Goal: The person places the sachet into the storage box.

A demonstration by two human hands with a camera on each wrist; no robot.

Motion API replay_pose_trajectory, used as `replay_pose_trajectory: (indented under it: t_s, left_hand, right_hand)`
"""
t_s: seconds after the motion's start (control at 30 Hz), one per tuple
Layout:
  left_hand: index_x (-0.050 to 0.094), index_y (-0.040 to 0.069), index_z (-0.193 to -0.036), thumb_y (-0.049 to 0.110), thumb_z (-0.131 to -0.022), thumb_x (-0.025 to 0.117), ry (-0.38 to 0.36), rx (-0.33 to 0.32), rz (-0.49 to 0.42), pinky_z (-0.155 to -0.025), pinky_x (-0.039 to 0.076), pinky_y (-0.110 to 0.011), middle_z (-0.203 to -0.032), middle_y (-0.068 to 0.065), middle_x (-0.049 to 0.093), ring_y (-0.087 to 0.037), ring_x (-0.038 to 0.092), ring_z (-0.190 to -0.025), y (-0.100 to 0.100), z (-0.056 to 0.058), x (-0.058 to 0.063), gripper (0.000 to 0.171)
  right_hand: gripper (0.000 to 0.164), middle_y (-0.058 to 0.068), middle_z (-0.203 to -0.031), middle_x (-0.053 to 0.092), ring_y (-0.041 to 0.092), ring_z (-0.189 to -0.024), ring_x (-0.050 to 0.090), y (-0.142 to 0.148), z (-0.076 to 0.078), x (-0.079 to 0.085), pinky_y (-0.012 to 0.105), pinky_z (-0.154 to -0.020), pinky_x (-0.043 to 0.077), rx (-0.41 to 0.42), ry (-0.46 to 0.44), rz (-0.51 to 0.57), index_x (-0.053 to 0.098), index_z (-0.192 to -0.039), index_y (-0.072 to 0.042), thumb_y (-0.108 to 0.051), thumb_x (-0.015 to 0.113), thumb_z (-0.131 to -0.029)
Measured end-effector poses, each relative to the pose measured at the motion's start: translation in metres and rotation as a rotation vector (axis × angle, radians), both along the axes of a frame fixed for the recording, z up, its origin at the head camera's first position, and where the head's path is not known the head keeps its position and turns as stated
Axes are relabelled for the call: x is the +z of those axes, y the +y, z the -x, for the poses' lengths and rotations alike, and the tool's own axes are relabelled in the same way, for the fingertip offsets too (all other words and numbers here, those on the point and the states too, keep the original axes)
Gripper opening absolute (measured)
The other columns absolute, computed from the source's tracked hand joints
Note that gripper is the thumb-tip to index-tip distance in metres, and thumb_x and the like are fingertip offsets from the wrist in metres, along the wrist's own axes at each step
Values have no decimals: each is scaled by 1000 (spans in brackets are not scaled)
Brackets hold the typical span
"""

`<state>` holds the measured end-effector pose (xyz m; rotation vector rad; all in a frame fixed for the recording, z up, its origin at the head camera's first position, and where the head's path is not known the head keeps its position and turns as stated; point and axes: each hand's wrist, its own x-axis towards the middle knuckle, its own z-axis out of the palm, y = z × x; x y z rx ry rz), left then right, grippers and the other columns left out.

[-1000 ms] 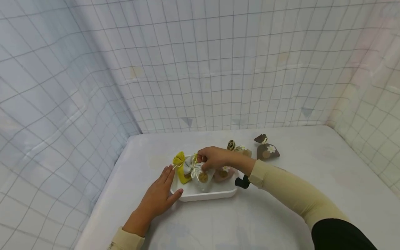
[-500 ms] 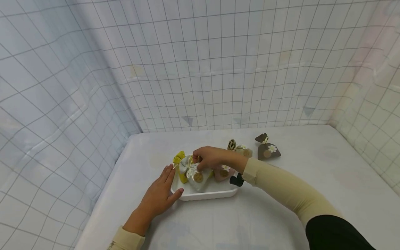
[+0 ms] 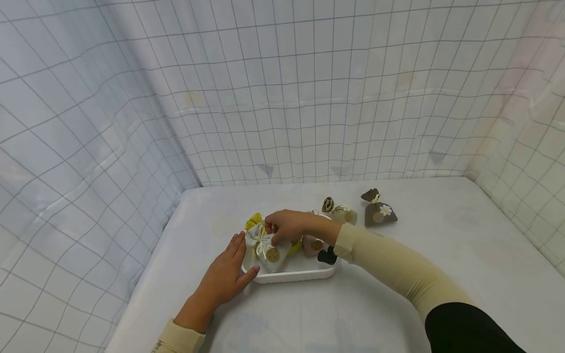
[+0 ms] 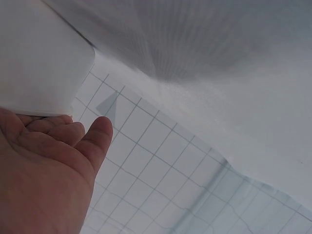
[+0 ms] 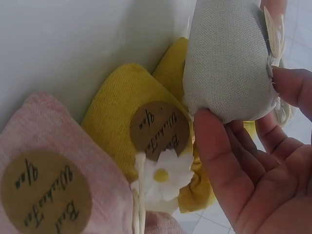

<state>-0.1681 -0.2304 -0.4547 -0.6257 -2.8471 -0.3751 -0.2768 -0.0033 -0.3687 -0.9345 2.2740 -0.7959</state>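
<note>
head view: grey pouch [image 3: 279, 250] at left end of white tray [image 3: 295, 277], pinched in right hand [image 3: 287, 225]; left hand [image 3: 226, 270] straight-fingered, thumb spread, along tray edge; brown pouch [image 3: 380, 219] apart from tray. left wrist: left hand at tray corner. right wrist: round stickers [image 5: 46, 192] on pink pouch [image 5: 53, 129] and yellow pouch [image 5: 114, 105] reading "best wishes for you".

Soft, even light across the head view, slightly muted: cool blue on the left of the gridded curtain [image 3: 273, 108], warmer to the right, a faint shadow on the white table [image 3: 282, 318] beneath the right sleeve [image 3: 397, 264]. Over to the left wrist view, and it's dim, grey, fine banding in the upper shade, the left hand [image 4: 46, 170] dull. Right wrist view: clearer, lettering readable on the yellow sachet's sticker [image 5: 161, 124].
</note>
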Motion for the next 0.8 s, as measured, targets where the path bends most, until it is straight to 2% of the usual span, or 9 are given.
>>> replay_pose_trajectory:
  t_s: [0.23,0.33,0.57,0.8]
  left_hand:
    - [29,-12,-150,53,-98,54,-3,-2,-10,-113,33,-49,-161,-19,22,-33,21,-148,1,-2,2,86]
    - [29,-12,-150,53,-98,53,-3,0,-13,-113,33,-49,-161,-19,22,-33,21,-148,1,-2,2,86]
    - [33,-13,-148,52,-99,53,-5,-7,-14,-113,33,-50,-161,-20,23,-33,21,-148,1,-2,2,84]
    - [34,-11,-148,51,-98,54,-6,-8,-22,-113,33,-50,-161,-19,24,-33,21,-148,1,-2,2,82]
  right_hand:
    - [17,4,-86,57,10,-55,46,-7,-2,-4,23,-47,41,-14,-45,-18,58,-96,-12,-9,72,-89]
    - [16,3,-84,56,10,-55,44,-9,-2,-5,23,-48,39,-3,-35,-22,58,-95,-11,-8,72,-89]
    - [19,-1,-83,55,9,-68,50,-13,-2,-11,22,-58,42,51,107,-55,58,-94,-13,-11,76,-87]
    - [22,-2,-82,56,12,-74,51,-14,0,-14,24,-63,41,72,186,-93,57,-92,-15,-17,78,-86]
